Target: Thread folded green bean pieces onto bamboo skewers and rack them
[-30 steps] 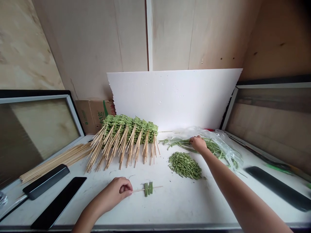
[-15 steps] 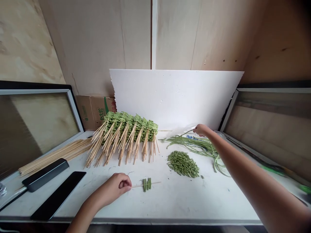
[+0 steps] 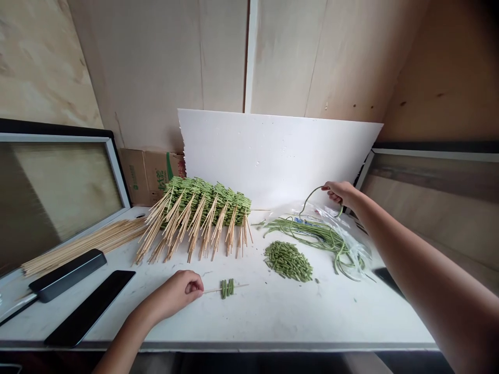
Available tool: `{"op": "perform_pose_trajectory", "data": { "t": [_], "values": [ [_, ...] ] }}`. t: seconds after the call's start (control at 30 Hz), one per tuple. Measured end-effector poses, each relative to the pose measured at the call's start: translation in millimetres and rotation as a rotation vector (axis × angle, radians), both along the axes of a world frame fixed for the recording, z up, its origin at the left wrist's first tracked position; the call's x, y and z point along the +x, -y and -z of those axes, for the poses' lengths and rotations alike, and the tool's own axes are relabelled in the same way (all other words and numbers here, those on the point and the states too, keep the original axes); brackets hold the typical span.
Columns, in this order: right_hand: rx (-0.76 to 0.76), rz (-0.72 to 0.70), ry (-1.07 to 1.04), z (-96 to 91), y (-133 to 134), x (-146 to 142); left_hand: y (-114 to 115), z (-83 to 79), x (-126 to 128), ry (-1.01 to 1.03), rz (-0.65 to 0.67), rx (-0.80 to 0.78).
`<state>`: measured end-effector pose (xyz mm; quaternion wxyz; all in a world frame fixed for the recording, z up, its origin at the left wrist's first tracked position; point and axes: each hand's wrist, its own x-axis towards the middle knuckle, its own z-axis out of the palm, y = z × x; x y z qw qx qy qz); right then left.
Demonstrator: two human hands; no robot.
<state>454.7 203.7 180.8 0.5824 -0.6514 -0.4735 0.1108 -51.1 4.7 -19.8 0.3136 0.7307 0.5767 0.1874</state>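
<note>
My left hand (image 3: pixel 180 292) pinches one end of a thin wooden skewer (image 3: pixel 211 291) just above the white table. Several short green bean pieces (image 3: pixel 227 289) are threaded crosswise on it, and its tip sticks out past them to the right. At the back right, my right hand (image 3: pixel 338 193) is closed on a long green bean (image 3: pixel 311 195), raised above the bunch. The bean's stem arches down on the left of the hand, and another part hangs beneath it. Below lie long beans (image 3: pixel 307 231) on a clear plastic bag (image 3: pixel 356 246). A heap of cut bean pieces (image 3: pixel 289 261) sits nearer to me.
Finished-looking bean skewers (image 3: pixel 210 205) are stacked at the back left, sticks toward me. Bare skewers (image 3: pixel 86 244) lie left of them. A dark grey box-shaped device (image 3: pixel 68 274) and a flat black slab (image 3: pixel 90 307) rest at the left. A white board (image 3: pixel 273 156) stands behind.
My right hand has lifted and moved right, drawing the long bean up from the bunch. My left hand still holds the loaded skewer. The view has shifted slightly.
</note>
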Motion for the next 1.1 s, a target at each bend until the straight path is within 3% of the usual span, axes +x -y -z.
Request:
{"op": "perform_pose_trajectory", "data": {
  "t": [0.1,0.2,0.4,0.53,0.63,0.73,0.83,0.9,0.97,1.1],
  "values": [
    [-0.137,0.015,0.111,-23.9,12.8,6.5,-1.6,0.8,-3.3,-0.036,0.0,0.021],
    [-0.13,0.063,0.262,-43.3,27.7,6.2,-3.3,4.3,-10.7,-0.085,-0.014,0.056],
    [-0.072,0.052,0.525,-51.3,54.8,-20.5,-4.0,8.0,-28.6,-0.18,-0.065,0.109],
    [0.066,0.071,0.636,-51.8,81.6,-54.9,4.5,-16.5,-18.6,-0.128,-0.081,0.236],
    [0.151,-0.108,0.751,-50.7,115.2,-94.1,15.3,-45.8,-0.3,0.054,-0.085,0.318],
    [0.235,-0.236,0.804,-35.7,152.2,-142.6,27.3,-64.8,17.3,0.256,-0.121,0.394],
    [0.31,-0.357,0.915,-5.7,182.3,-192.1,38.3,-66.2,31.1,0.376,-0.154,0.427],
    [0.32,-0.523,0.961,15.6,197.7,-220.8,43.4,-62.6,38.6,0.374,-0.146,0.454],
    [0.332,-0.597,0.968,32.0,210.5,-243.3,45.2,-60.5,43.6,0.333,-0.091,0.491],
    [0.274,-0.736,0.867,45.1,230.6,-264.1,39.2,-64.2,38.3,0.242,-0.005,0.529]
  ]
}}
